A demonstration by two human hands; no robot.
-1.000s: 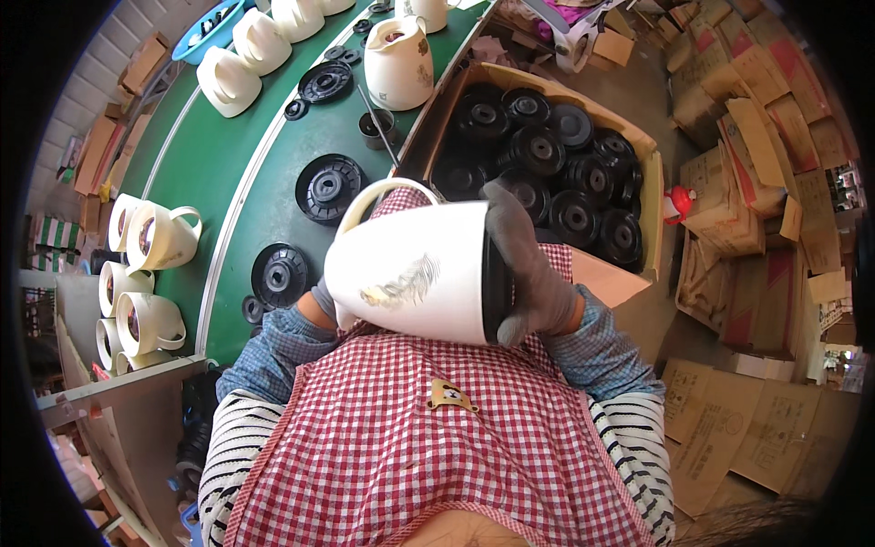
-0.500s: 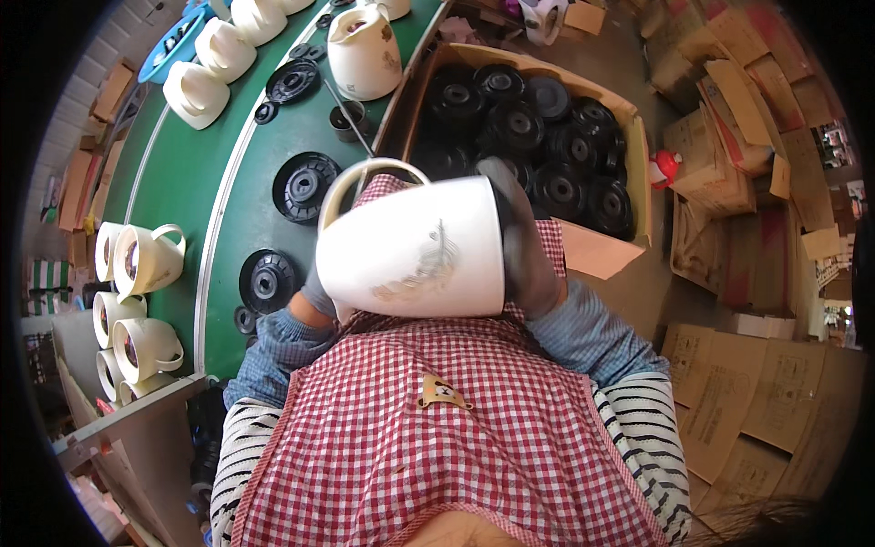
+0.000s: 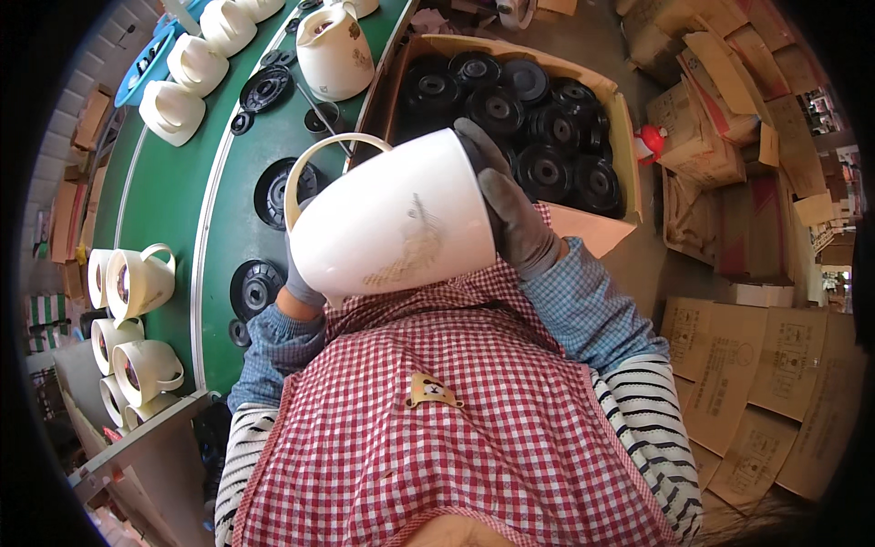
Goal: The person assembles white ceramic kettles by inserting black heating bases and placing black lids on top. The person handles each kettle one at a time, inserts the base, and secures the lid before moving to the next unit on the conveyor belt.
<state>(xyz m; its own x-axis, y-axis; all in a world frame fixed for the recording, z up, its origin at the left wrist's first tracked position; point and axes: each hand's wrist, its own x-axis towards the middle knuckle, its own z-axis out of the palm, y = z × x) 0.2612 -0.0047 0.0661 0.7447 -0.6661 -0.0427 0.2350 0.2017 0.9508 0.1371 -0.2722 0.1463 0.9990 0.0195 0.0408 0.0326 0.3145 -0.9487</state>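
Note:
A white kettle body with a faint grey-gold print lies sideways in front of my chest, its cream handle toward the upper left. My gloved left hand holds its left end; most of those fingers are hidden behind the body. Around a black round base at the kettle's right end, my gloved right hand is closed, fingers over the rim. Whether the base is fully seated I cannot tell.
On the green bench are black bases, an upright kettle and several white housings. A carton of black bases stands ahead. Cream kettle bodies line the left, flattened cartons the right.
The kettle body has moved slightly left and tilted, its base end higher. My right hand, blurred before, now shows clearly around the base. The view has shifted a little.

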